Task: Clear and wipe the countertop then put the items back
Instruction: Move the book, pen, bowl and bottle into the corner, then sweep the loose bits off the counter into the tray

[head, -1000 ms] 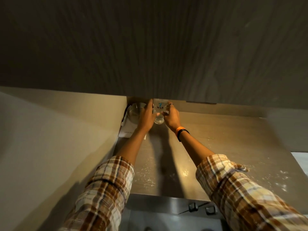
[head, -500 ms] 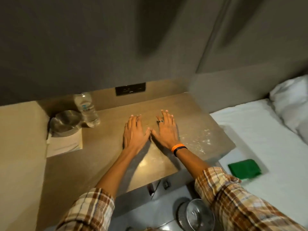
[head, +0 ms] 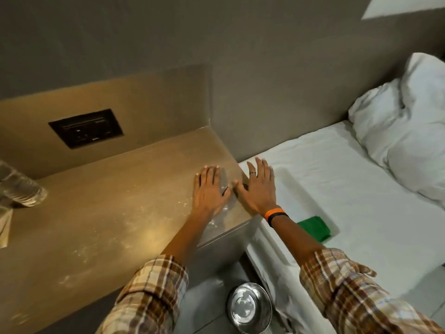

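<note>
Reading of labels: none legible; the plastic bottle (head: 20, 189) at the far left edge of the countertop (head: 108, 201) is cut off by the frame and shows no readable print, and the dark socket panel (head: 86, 128) set in the back panel carries no legible marking.

Left hand (head: 208, 189): flat, fingers spread, palm down on the countertop near its right edge, holding nothing. Right hand (head: 258, 186): likewise spread flat and empty, over the countertop's right edge with fingers extending above the bed sheet (head: 349, 189); a ring (head: 252, 173) on one finger, an orange-and-black wristband (head: 275, 214) at the wrist. Thumbs nearly meet. Both sleeves are plaid.

Countertop: tan, glossy, with white powdery specks scattered across the front and under the hands. A pale paper item (head: 4, 227) lies at the left edge, below the bottle.

Room: grey walls; white bed just beside the countertop, rumpled pillows (head: 404, 131) at the right. A green cloth (head: 315, 227) lies on the sheet near the right forearm. A steel bowl (head: 249, 308) sits on the floor between counter and bed.
</note>
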The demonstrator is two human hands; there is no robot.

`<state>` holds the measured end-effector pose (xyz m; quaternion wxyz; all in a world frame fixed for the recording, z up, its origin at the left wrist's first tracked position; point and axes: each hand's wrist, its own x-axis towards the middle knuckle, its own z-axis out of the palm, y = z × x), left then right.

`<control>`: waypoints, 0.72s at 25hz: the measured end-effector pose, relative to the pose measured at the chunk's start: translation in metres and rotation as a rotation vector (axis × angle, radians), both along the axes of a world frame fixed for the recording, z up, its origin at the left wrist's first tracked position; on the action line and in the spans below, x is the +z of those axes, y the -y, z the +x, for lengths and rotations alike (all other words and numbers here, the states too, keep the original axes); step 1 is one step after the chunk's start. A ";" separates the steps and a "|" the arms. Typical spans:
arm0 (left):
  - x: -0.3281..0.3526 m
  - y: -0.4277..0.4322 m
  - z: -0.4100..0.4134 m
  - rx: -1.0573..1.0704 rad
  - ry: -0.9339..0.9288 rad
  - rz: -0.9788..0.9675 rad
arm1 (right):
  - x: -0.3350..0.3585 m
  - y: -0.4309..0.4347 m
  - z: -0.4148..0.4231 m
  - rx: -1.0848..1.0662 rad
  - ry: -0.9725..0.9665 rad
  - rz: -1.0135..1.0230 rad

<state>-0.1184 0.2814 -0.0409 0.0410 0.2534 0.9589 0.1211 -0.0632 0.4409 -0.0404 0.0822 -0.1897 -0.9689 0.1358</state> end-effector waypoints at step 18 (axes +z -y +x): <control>-0.030 -0.054 -0.048 0.164 -0.127 -0.043 | -0.138 -0.135 -0.057 -0.225 -0.051 -0.635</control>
